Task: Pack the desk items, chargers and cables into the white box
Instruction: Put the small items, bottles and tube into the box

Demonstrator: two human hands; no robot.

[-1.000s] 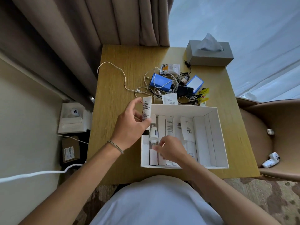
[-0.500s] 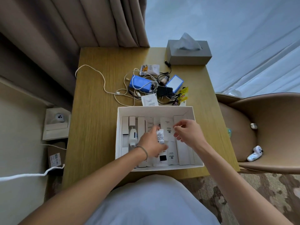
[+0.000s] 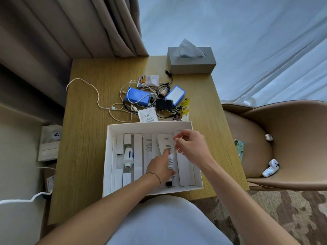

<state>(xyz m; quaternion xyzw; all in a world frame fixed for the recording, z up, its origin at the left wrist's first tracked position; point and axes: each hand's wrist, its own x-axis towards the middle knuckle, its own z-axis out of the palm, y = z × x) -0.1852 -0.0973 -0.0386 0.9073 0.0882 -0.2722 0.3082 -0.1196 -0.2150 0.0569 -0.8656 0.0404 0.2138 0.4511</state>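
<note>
The white box [image 3: 109,156] lies open at the desk's near edge, filled with several white tubes and cartons standing side by side and a small white bottle [image 3: 128,157]. My left hand [image 3: 160,167] is inside the box, holding a white tube with small print [image 3: 170,160] down among the others. My right hand [image 3: 190,147] is above the box's right part, its fingertips pinching the edge of a white carton [image 3: 184,167]. Beyond the box lie a blue power bank [image 3: 137,96], a black charger [image 3: 162,104], tangled cables [image 3: 97,101] and sachets [image 3: 147,114].
A grey tissue box [image 3: 191,63] stands at the desk's far right corner. A blue-rimmed white case [image 3: 176,94] and yellow sachets [image 3: 185,106] lie in the pile. A tan chair [image 3: 283,138] with white earbuds stands right. Curtains hang behind the desk.
My left hand carried the printed tube from above the box's left rim into the middle of the box. My right hand moved from the box's front to its right part.
</note>
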